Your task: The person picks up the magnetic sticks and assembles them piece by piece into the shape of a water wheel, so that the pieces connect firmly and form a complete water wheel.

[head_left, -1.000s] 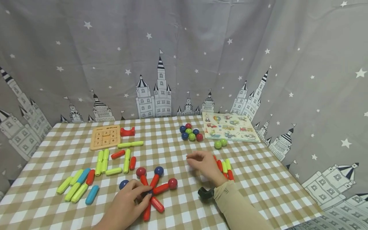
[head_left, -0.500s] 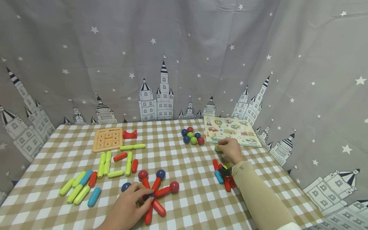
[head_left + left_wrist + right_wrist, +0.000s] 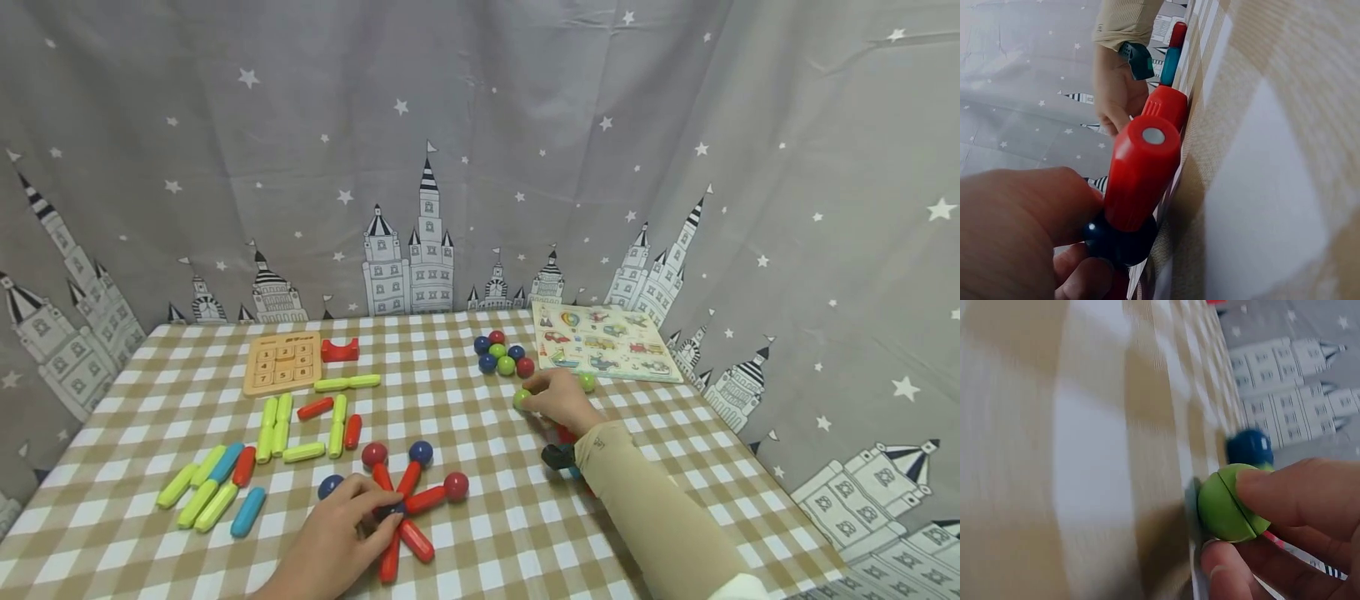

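My left hand [image 3: 337,529] pinches the dark blue ball [image 3: 1127,242] at the middle of a star of red rods [image 3: 416,542]. Some rods of the star end in outer balls, such as a dark red ball [image 3: 456,487] and a blue ball [image 3: 421,452]. In the left wrist view a red rod [image 3: 1140,178] with a round metal spot on its end stands out from the hub. My right hand [image 3: 564,402] pinches a green ball [image 3: 1225,506] between thumb and fingers, low over the cloth. Another green ball [image 3: 587,382] lies just right of that hand.
A cluster of balls [image 3: 506,365] sits behind my right hand, near a picture board [image 3: 600,342]. Yellow-green, red and blue rods [image 3: 198,500] lie at left, below a wooden number puzzle [image 3: 282,364] and a red cradle-shaped piece [image 3: 340,350]. My right forearm partly hides more rods.
My right hand has reached to the pair of green balls, taken one and carried it left towards the ball cluster. My left hand keeps its hold on the hub ball.
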Demonstrator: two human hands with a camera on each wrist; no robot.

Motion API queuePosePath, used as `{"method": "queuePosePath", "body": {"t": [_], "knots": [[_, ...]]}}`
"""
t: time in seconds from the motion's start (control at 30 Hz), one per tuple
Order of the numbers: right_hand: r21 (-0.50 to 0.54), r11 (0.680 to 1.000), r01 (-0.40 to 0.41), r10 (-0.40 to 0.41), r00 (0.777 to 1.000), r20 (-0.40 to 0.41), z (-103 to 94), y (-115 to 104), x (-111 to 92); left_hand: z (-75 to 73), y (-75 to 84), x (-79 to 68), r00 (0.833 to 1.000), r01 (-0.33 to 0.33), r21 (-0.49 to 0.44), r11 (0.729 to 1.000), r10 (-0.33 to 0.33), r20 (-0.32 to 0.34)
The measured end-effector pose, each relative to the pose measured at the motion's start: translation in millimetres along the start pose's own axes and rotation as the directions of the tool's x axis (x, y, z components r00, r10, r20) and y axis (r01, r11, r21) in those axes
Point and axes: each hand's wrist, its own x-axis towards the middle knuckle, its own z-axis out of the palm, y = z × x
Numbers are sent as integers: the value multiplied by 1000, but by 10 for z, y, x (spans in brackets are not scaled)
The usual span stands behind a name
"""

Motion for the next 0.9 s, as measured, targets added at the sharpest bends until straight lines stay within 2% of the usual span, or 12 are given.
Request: {"method": "queuePosePath", "body": {"t": [0.13,0.4,0.5,0.57,0.63,0.67,0.73,0.77,0.8,0.83,0.9], "knots": [[18,1000,21,-21,999,25,127,-61,-54,6,-6,2,1000,-4,-8,1000,4,3],[52,994,92,-92,996,-11,267,-63,-160,-1,-10,-5,1000,-17,-15,1000,17,-4],[140,983,119,-123,992,25,298,-32,-258,-1,-25,-17,998,-58,-12,998,58,-8],[245,963,117,-139,987,75,313,-22,-346,-4,-42,-17,992,-123,29,992,124,-16],[363,928,81,-135,983,126,327,-25,-428,-13,-68,-12,974,-223,104,969,227,-22],[431,900,59,-134,980,147,335,-29,-465,-18,-85,-8,959,-276,147,950,282,-22],[543,839,19,-133,976,172,354,-36,-519,-42,-115,4,924,-372,220,902,382,-6],[590,808,13,-141,975,171,367,-36,-534,-58,-140,12,900,-423,245,872,436,3],[631,776,12,-151,974,167,380,-32,-544,-88,-161,22,878,-468,252,847,478,24],[673,740,11,-162,974,162,394,-21,-556,-121,-176,33,863,-497,253,830,502,52],[715,699,20,-179,973,147,417,3,-570,-179,-211,57,832,-551,248,797,547,93]]}}
